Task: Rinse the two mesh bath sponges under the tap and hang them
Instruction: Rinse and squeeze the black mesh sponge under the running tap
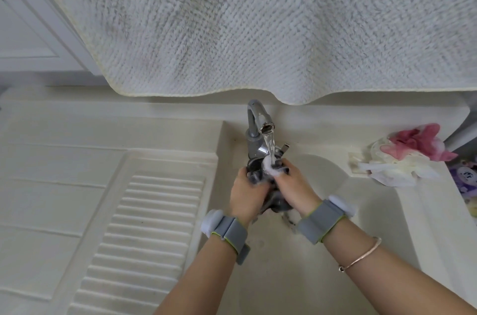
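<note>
Grey sponge under running tap, both our hands on it.

Ribbed drainboard (144,227); our left hand (245,196) and right hand (291,185) clamped around grey mesh sponge (277,202) beneath tap (258,121), over sink (369,214); pink-white sponge (407,153) on right ledge; towel (258,25) overhanging.

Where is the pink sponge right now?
In the head view, the pink mesh sponge lies on the sink ledge at the right, atop a white sponge, right of the tap.
</note>
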A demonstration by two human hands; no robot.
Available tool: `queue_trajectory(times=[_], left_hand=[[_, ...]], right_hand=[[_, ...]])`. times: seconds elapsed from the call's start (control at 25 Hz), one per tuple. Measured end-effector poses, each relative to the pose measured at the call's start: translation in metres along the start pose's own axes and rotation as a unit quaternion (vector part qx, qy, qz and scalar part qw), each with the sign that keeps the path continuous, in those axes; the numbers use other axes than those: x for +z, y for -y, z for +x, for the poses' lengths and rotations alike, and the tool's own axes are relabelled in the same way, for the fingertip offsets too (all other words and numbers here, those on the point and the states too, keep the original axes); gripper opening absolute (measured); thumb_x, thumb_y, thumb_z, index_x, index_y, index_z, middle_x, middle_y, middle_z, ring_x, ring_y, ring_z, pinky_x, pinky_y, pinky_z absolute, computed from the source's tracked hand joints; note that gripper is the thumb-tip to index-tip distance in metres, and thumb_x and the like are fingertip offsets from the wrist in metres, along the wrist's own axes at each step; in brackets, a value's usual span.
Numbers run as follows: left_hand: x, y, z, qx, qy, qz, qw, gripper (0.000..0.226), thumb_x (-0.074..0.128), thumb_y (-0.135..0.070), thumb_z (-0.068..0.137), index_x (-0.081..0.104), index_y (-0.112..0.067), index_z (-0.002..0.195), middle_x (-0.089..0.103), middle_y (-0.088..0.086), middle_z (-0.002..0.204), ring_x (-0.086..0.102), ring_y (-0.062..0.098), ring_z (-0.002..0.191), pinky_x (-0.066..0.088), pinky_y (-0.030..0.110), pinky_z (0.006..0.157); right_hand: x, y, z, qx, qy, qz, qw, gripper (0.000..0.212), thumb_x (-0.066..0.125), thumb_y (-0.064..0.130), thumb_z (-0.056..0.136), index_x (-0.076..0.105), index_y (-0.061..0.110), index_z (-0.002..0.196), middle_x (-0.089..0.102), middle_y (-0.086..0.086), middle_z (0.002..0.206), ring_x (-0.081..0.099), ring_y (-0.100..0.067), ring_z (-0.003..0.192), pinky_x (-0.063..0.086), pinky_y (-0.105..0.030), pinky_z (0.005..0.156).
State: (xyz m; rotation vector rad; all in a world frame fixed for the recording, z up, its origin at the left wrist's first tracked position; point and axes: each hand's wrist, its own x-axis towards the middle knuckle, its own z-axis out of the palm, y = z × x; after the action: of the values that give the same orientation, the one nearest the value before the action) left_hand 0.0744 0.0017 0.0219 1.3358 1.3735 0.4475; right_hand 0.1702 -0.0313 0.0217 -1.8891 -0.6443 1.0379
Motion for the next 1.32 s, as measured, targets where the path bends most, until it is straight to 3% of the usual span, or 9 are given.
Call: queue_trajectory(times=[0.08,0.16,0.28,0.36,0.52,0.72,0.96,1.08,1.32], left_hand=[[-0.010,-0.004,-0.005,0.026,0.085,-0.015,0.996,0.036,0.071,-0.034,0.062,0.052,-0.031,0.093,0.066,0.000,0.099,0.066,0.020,0.090,0.055,0.030,0.071],[-0.013,-0.001,-0.006,0.039,0.157,-0.043,0.986,0.055,0.077,-0.033,0.055,0.054,-0.035,0.105,0.067,-0.001,0.105,0.066,0.016,0.096,0.056,0.031,0.082],[-0.009,0.012,-0.004,0.113,0.091,0.091,0.985,0.086,0.078,-0.039,0.053,0.043,-0.035,0.132,0.063,-0.002,0.114,0.060,0.018,0.108,0.052,0.037,0.091],[-0.008,0.011,-0.001,0.125,0.016,0.108,0.986,0.079,0.072,-0.039,0.059,0.045,-0.030,0.133,0.064,-0.001,0.114,0.060,0.020,0.107,0.051,0.036,0.091],[-0.002,0.004,-0.006,0.164,-0.015,0.204,0.965,0.049,0.055,-0.027,0.082,0.051,-0.013,0.129,0.062,0.006,0.118,0.060,0.022,0.110,0.043,0.020,0.086],[0.010,0.006,-0.007,0.210,0.006,0.262,0.942,0.030,0.051,-0.013,0.092,0.054,-0.010,0.122,0.058,0.009,0.113,0.055,0.021,0.111,0.038,0.019,0.083],[0.009,-0.001,-0.014,0.186,0.014,0.219,0.958,0.034,0.051,-0.014,0.092,0.043,-0.008,0.125,0.049,0.008,0.109,0.057,0.025,0.103,0.042,0.025,0.076],[0.009,-0.001,-0.017,0.196,0.027,0.201,0.959,0.035,0.058,-0.014,0.087,0.045,-0.009,0.119,0.046,0.001,0.104,0.059,0.025,0.101,0.046,0.027,0.076],[-0.005,0.010,-0.013,0.179,0.067,0.094,0.977,0.105,0.078,-0.036,0.057,0.025,-0.032,0.147,0.047,-0.007,0.129,0.042,0.007,0.121,0.039,0.027,0.103]], right_hand=[[-0.005,0.006,0.000,0.020,0.032,0.028,0.999,0.019,0.045,0.032,0.071,0.056,0.025,0.085,0.056,0.004,0.079,0.051,-0.019,0.092,0.040,-0.028,0.081],[-0.008,0.005,-0.005,0.032,0.067,0.019,0.997,0.033,0.045,0.026,0.081,0.054,0.013,0.109,0.054,-0.002,0.090,0.049,-0.018,0.095,0.038,-0.026,0.080],[-0.006,-0.001,-0.015,0.005,0.073,0.028,0.997,0.031,0.043,0.004,0.091,0.051,0.009,0.121,0.058,-0.010,0.104,0.054,-0.027,0.100,0.043,-0.031,0.080],[-0.003,0.001,-0.017,0.007,0.118,0.131,0.984,0.037,0.046,0.001,0.091,0.050,0.012,0.126,0.060,-0.015,0.117,0.056,-0.029,0.111,0.044,-0.038,0.097],[-0.003,0.008,-0.021,-0.042,0.177,0.146,0.972,0.030,0.067,0.019,0.086,0.055,0.021,0.113,0.067,-0.002,0.107,0.064,-0.010,0.099,0.049,-0.025,0.092],[0.000,0.008,-0.017,-0.060,0.048,0.006,0.997,0.027,0.062,0.051,0.084,0.053,0.029,0.098,0.063,0.008,0.098,0.060,-0.012,0.098,0.045,-0.033,0.094],[0.002,0.010,-0.011,-0.034,0.020,-0.023,0.999,0.035,0.046,0.051,0.093,0.057,0.025,0.113,0.063,0.000,0.108,0.057,-0.021,0.111,0.041,-0.031,0.096],[0.002,0.008,-0.005,-0.046,0.002,-0.042,0.998,0.035,0.040,0.046,0.097,0.061,0.018,0.105,0.063,-0.004,0.096,0.058,-0.022,0.098,0.040,-0.030,0.084],[-0.002,0.000,0.001,0.071,-0.047,0.254,0.964,0.028,0.048,0.037,0.096,0.064,0.014,0.098,0.070,-0.011,0.099,0.067,-0.028,0.094,0.055,-0.040,0.082]])
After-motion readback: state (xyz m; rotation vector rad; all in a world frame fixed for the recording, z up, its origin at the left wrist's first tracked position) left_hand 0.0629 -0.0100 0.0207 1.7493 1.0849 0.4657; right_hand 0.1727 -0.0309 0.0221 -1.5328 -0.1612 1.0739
